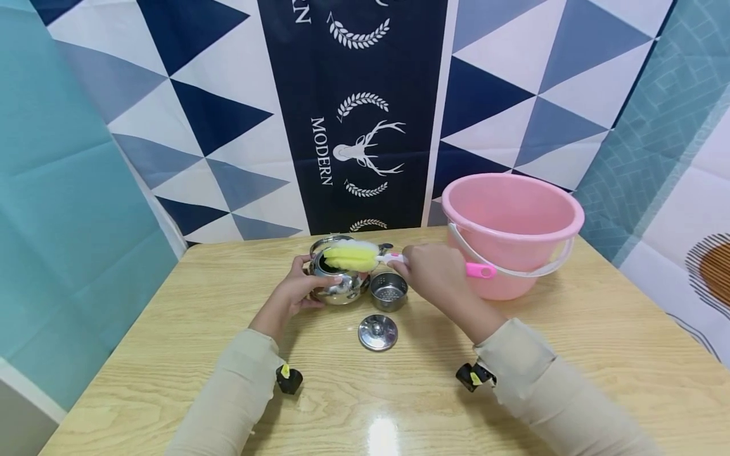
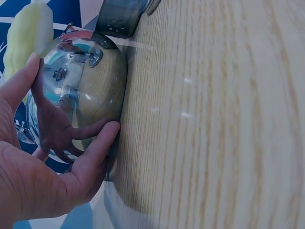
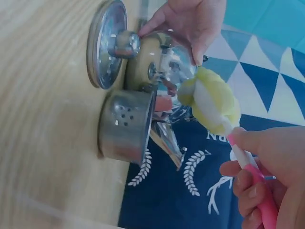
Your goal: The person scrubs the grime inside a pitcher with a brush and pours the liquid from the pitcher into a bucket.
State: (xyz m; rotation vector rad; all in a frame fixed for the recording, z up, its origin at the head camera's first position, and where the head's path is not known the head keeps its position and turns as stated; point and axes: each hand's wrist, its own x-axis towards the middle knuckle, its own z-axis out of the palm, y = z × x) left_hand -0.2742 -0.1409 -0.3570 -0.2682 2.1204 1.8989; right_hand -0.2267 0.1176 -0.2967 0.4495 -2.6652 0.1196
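A shiny steel teapot [image 1: 342,291] sits on the wooden table with its mouth uncovered and its spout pointing right. My left hand [image 1: 296,285] holds its left side, thumb up near the rim and fingers spread round the lower body [image 2: 86,95]. In my right hand [image 1: 436,269] is a sponge brush with a pink and white handle [image 3: 252,169], gripped in curled fingers. Its yellow and white sponge head [image 1: 350,255] lies sideways over the teapot's mouth. A perforated steel strainer basket [image 1: 389,292] stands beside the teapot, and the round steel lid [image 1: 377,332] lies nearer me, knob up.
A pink bucket [image 1: 513,256] with a white carrying handle stands at the back right, just past my right hand. Behind the table [image 1: 199,354] hangs a patterned cloth [image 1: 365,209], with light blue covering [image 1: 63,221] at the left.
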